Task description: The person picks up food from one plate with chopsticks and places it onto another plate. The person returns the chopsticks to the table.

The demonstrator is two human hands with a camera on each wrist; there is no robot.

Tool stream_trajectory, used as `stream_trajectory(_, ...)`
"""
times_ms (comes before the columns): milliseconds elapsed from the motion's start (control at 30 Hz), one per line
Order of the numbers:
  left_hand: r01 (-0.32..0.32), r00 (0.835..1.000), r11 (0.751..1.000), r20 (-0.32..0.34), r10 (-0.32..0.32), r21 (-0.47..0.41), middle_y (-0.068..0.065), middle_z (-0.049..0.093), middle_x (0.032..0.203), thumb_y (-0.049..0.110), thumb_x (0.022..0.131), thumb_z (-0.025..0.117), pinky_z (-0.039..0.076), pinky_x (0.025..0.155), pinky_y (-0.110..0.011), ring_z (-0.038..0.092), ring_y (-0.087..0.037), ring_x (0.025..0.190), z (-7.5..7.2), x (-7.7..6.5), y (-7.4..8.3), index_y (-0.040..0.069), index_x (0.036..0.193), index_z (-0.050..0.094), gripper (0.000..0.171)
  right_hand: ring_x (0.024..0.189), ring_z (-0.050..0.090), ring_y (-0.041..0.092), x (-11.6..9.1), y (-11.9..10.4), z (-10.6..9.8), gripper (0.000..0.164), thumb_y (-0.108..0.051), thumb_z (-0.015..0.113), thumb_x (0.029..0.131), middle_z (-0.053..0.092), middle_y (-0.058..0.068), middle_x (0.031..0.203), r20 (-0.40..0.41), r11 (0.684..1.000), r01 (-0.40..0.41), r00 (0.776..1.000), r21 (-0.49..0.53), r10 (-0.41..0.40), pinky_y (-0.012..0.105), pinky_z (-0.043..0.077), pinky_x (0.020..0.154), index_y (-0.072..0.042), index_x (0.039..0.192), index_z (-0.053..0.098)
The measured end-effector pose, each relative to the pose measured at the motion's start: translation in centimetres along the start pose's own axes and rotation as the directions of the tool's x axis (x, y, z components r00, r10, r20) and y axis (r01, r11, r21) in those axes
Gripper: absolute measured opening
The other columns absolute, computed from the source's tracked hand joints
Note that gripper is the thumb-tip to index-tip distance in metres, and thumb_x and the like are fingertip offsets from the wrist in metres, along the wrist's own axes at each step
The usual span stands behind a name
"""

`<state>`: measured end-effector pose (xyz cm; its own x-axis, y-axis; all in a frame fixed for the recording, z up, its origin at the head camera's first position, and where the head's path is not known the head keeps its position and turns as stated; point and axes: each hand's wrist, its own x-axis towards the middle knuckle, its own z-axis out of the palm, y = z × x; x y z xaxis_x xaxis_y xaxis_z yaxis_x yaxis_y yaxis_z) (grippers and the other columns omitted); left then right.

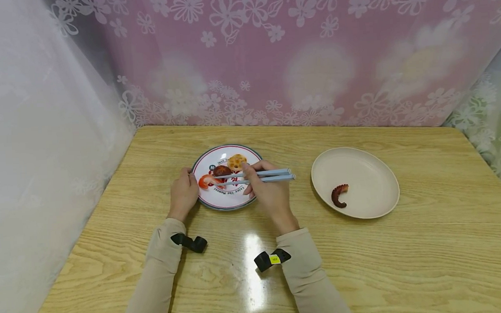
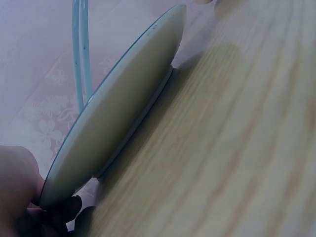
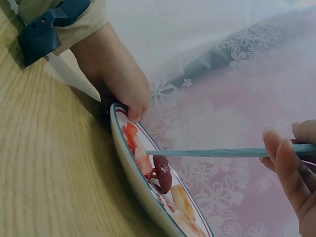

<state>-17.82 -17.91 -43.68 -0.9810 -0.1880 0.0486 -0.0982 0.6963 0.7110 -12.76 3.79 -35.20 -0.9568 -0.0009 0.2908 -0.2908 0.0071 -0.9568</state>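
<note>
My left hand [image 1: 182, 194] grips the left rim of a white plate [image 1: 230, 202], thumb on top and fingers under the edge; the left wrist view shows the underside of the plate [image 2: 118, 98]. In my right hand [image 1: 270, 193] is a pair of pale blue chopsticks [image 1: 277, 175], their tips reaching left over the plate. On it lie an orange-red shrimp [image 1: 206, 181], a round brown mushroom-like piece [image 1: 222, 171] and a round yellow-brown piece with dark spots [image 1: 236, 162]. The tips are right at the shrimp [image 3: 142, 160] in the right wrist view.
To the right stands a larger cream plate [image 1: 366, 183] with a curled dark red octopus tentacle [image 1: 339, 196] near its lower left edge. The wooden table [image 1: 223, 290] ends at a pink floral curtain [image 1: 271, 70] behind, and a white curtain [image 1: 53, 119] hangs at the left.
</note>
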Motion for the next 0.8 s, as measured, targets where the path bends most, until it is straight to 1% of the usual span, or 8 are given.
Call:
stream_trajectory(133,0.007,1.0,1.0,0.0,-0.007,-0.001,-0.031,0.06,0.111,0.014,0.103,0.035,0.043,0.088,-0.05,0.058,-0.041,0.101,0.0,0.0,0.0,-0.008,0.128,0.046,0.035,0.041,0.057,0.016,0.1,-0.4,-0.3,0.019,-0.005,0.064,0.092,0.063,0.018,0.059,-0.013,1.0,-0.003,1.0,-0.009,0.003,0.032,0.047,0.04,0.012,0.083,0.063)
stream_trajectory(233,0.006,1.0,1.0,-0.004,-0.006,0.004,-0.031,0.06,0.111,0.014,0.103,0.035,0.043,0.088,-0.051,0.058,-0.042,0.101,0.0,0.0,-0.1,-0.008,0.128,0.047,0.035,0.041,0.057,0.018,0.2,-0.7,-0.7,0.022,-0.005,0.063,0.092,0.06,0.026,0.058,-0.023,1.0,-0.006,1.0,-0.019,0.005,0.027,0.046,0.04,0.014,0.083,0.062)
stream_trajectory(333,0.004,1.0,1.0,-0.007,-0.004,0.011,-0.031,0.061,0.109,0.014,0.103,0.034,0.043,0.087,-0.051,0.059,-0.042,0.1,0.1,0.0,-0.2,-0.008,0.128,0.047,0.035,0.041,0.058,0.027,0.3,-0.8,-1.1,0.022,-0.006,0.064,0.092,0.06,0.026,0.057,-0.038,0.999,-0.002,0.999,-0.035,0.001,0.024,0.045,0.04,0.013,0.082,0.062)
stream_trajectory(367,0.003,1.0,1.0,-0.007,-0.002,0.013,-0.031,0.061,0.109,0.014,0.103,0.034,0.043,0.087,-0.051,0.059,-0.042,0.1,0.1,0.0,-0.2,-0.008,0.128,0.047,0.035,0.041,0.058,0.027,0.4,-0.9,-1.2,0.022,-0.006,0.064,0.092,0.06,0.026,0.057,-0.038,0.999,0.0,0.999,-0.038,-0.001,0.024,0.045,0.04,0.012,0.081,0.063)
stream_trajectory(567,0.001,1.0,1.0,0.0,-0.001,0.009,-0.031,0.061,0.109,0.014,0.103,0.034,0.043,0.086,-0.051,0.059,-0.041,0.099,0.0,0.1,0.0,-0.008,0.128,0.046,0.035,0.039,0.055,0.009,0.6,-1.0,-1.9,0.02,-0.006,0.064,0.092,0.059,0.032,0.061,-0.039,0.998,-0.019,0.999,-0.056,0.017,0.022,0.044,0.04,0.012,0.082,0.064)
stream_trajectory(633,-0.001,1.0,1.0,0.0,0.001,0.008,-0.031,0.061,0.109,0.014,0.103,0.034,0.043,0.086,-0.051,0.059,-0.041,0.099,0.0,0.0,0.0,-0.008,0.128,0.046,0.035,0.039,0.056,0.01,0.7,-1.0,-2.1,0.018,-0.005,0.064,0.092,0.059,0.03,0.06,-0.044,0.998,-0.023,0.999,-0.066,0.02,0.022,0.045,0.04,0.011,0.082,0.064)
stream_trajectory(733,-0.004,1.0,1.0,-0.003,0.004,0.009,-0.031,0.061,0.108,0.014,0.103,0.034,0.043,0.085,-0.051,0.059,-0.042,0.098,0.0,0.0,0.0,-0.008,0.127,0.047,0.035,0.04,0.057,0.017,0.8,-1.0,-2.4,0.017,-0.004,0.064,0.091,0.06,0.024,0.057,-0.055,0.997,-0.023,0.998,-0.079,0.019,0.024,0.046,0.04,0.009,0.08,0.064)
stream_trajectory(800,-0.008,1.0,1.0,-0.005,0.008,0.01,-0.031,0.061,0.107,0.013,0.102,0.034,0.043,0.085,-0.051,0.059,-0.042,0.097,0.0,0.0,0.0,-0.008,0.127,0.047,0.035,0.041,0.057,0.018,0.8,-1.1,-2.6,0.017,-0.004,0.064,0.092,0.061,0.022,0.057,-0.057,0.996,-0.03,0.998,-0.085,0.025,0.023,0.046,0.041,0.008,0.08,0.063)
